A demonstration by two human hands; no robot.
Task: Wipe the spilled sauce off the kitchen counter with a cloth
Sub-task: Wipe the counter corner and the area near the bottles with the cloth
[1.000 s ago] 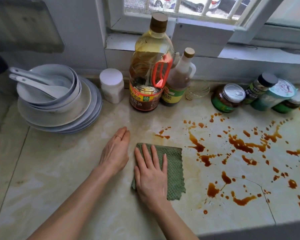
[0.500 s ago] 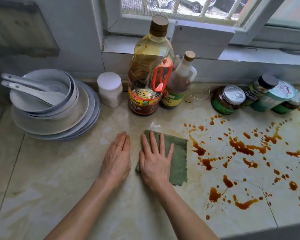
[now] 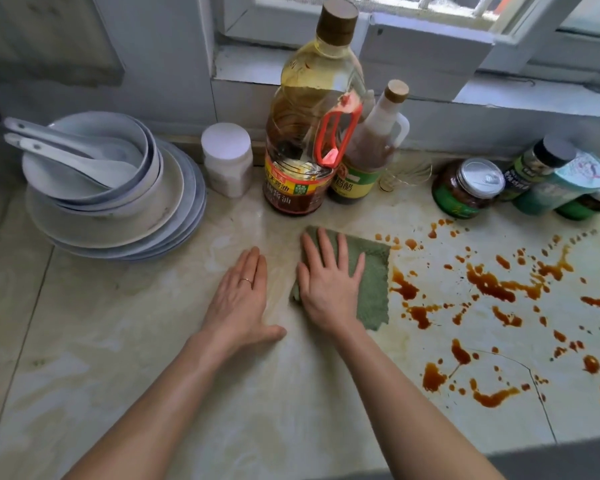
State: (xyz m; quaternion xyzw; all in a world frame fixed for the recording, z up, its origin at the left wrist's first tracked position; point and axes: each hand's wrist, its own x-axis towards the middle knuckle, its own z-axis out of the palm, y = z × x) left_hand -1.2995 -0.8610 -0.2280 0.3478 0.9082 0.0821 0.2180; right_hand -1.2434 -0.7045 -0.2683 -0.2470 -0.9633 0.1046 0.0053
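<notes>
R hand (image 3: 328, 289) flat, fingers straight, pressing green cloth (image 3: 373, 289) on worktop (image 3: 153, 341); L hand (image 3: 241, 299) flat beside it; sauce (image 3: 489, 282) just right of cloth.

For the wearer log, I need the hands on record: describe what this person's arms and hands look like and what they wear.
Two bare hands, no gloves. The left hand wears a thin metal ring on one finger; the right hand shows no ring. Both forearms are uncovered as far as the frame reaches, with no sleeve, watch or bracelet in view.
</notes>
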